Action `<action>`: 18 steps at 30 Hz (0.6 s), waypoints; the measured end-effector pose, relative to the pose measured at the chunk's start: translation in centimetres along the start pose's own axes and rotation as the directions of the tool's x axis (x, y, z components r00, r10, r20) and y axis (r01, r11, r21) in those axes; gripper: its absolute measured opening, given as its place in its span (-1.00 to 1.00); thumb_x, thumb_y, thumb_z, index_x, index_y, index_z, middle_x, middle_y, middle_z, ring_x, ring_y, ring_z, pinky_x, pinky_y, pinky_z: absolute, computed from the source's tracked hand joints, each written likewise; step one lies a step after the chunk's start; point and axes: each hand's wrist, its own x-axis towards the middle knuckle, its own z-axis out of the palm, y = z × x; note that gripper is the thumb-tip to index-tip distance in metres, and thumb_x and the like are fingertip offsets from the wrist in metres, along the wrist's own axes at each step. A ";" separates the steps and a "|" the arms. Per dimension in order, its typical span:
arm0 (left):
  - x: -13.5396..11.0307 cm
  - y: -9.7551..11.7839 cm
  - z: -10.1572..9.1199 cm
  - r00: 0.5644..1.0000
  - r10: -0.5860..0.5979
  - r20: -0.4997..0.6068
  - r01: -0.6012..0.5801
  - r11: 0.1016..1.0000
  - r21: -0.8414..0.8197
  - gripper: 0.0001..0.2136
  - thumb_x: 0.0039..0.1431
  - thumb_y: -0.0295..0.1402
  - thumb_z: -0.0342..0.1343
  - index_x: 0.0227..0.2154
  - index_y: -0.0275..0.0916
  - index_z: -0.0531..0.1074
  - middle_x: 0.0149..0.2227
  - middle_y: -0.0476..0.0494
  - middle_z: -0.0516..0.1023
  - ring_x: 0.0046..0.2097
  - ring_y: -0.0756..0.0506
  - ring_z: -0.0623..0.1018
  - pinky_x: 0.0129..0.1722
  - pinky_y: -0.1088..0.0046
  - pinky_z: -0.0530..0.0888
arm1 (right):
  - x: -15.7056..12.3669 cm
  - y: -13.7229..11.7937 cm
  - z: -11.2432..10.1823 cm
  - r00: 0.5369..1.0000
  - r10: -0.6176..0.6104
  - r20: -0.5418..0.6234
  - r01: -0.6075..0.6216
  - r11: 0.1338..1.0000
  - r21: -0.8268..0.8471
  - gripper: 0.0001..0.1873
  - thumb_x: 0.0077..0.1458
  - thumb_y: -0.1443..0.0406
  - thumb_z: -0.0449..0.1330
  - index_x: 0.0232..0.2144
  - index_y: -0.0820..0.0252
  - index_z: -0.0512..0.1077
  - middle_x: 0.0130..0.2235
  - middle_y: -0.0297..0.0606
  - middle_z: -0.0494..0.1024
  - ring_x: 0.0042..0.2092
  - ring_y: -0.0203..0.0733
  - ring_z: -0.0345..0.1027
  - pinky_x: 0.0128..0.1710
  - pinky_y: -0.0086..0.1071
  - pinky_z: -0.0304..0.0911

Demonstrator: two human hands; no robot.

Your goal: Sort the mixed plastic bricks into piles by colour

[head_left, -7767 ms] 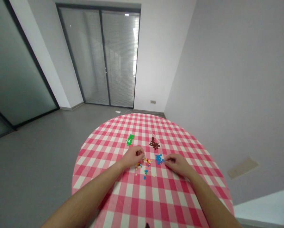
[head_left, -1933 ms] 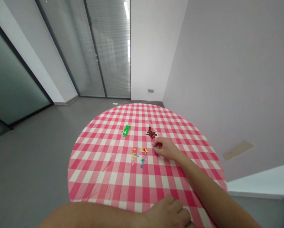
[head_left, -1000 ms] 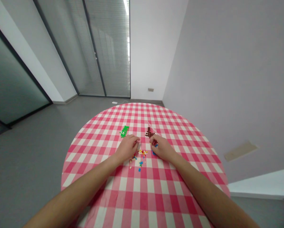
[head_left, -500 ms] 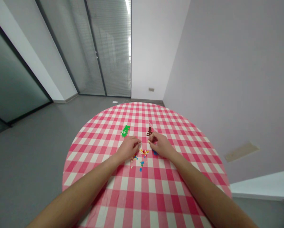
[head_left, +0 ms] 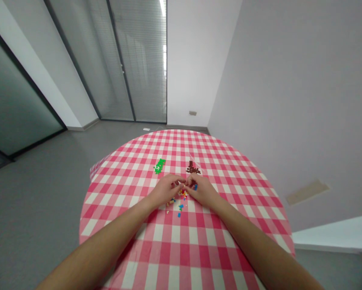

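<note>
My left hand (head_left: 166, 188) and my right hand (head_left: 202, 189) meet fingertip to fingertip just above a small pile of mixed bricks (head_left: 182, 194) in red, yellow and white. Both are closed in a pinch; whatever sits between the fingertips is too small to name. Blue bricks (head_left: 195, 187) show partly beside my right fingers. Under my left hand's edge lie several tan and blue pieces (head_left: 171, 201). Nearer to me are a few blue and green bricks (head_left: 181, 207) and a single blue brick (head_left: 179, 215).
Beyond my hands, a group of green bricks (head_left: 159, 166) lies to the left and a heap of dark brown bricks (head_left: 193, 168) to the right. A red-and-white checked cloth (head_left: 157, 249) covers the round table. Walls stand at the back and right.
My two hands have come together, the right moving left and slightly nearer to me. The brown heap and some blue bricks are less covered now.
</note>
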 end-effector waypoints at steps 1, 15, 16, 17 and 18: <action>0.0 0.0 0.0 1.000 -0.006 0.000 0.006 1.000 -0.003 -0.82 0.21 -0.41 0.08 -0.19 -0.19 0.54 -0.19 -0.15 0.62 -0.18 -0.12 0.55 -0.15 0.34 0.46 | 0.0 0.1 0.1 1.000 0.001 -0.003 -0.001 1.000 0.000 -0.83 0.06 0.33 0.21 -0.48 0.13 0.26 -0.45 -0.35 0.44 -0.41 -0.25 0.29 -0.40 -0.39 0.18; 0.2 -1.2 -2.1 0.995 -0.086 -0.051 0.092 0.986 0.141 -0.89 0.10 -0.53 0.07 -0.40 -0.23 0.47 -0.38 -0.08 0.57 -0.31 -0.07 0.51 -0.27 0.42 0.41 | -0.2 -0.6 -0.1 1.000 0.001 0.013 -0.001 1.000 -0.014 -0.89 0.05 0.40 0.17 -0.47 0.14 0.32 -0.43 -0.31 0.49 -0.40 -0.24 0.35 -0.38 -0.38 0.22; 0.2 -1.6 -2.3 0.993 -0.106 -0.058 0.114 0.981 0.156 -0.89 0.10 -0.53 0.07 -0.42 -0.23 0.47 -0.38 -0.09 0.58 -0.31 -0.08 0.52 -0.28 0.41 0.40 | -0.3 -0.6 -0.2 1.000 -0.001 0.001 0.001 1.000 -0.025 -0.89 0.06 0.39 0.17 -0.47 0.14 0.32 -0.43 -0.30 0.49 -0.39 -0.23 0.35 -0.38 -0.38 0.23; 0.2 -1.9 -2.6 0.991 -0.119 -0.059 0.127 0.977 0.170 -0.89 0.10 -0.52 0.07 -0.43 -0.23 0.47 -0.37 -0.09 0.59 -0.30 -0.08 0.52 -0.28 0.41 0.40 | -0.3 -0.5 -0.2 1.000 -0.002 -0.014 0.002 0.999 -0.035 -0.89 0.07 0.38 0.17 -0.47 0.14 0.31 -0.44 -0.30 0.49 -0.39 -0.23 0.35 -0.38 -0.38 0.22; 0.3 -2.2 -2.7 0.990 -0.126 -0.059 0.135 0.973 0.186 -0.90 0.10 -0.51 0.08 -0.43 -0.23 0.47 -0.36 -0.10 0.59 -0.29 -0.09 0.52 -0.28 0.41 0.40 | -0.3 -0.5 -0.2 1.000 -0.004 -0.028 0.003 0.999 -0.044 -0.88 0.07 0.37 0.16 -0.48 0.13 0.30 -0.44 -0.30 0.49 -0.39 -0.22 0.35 -0.38 -0.38 0.22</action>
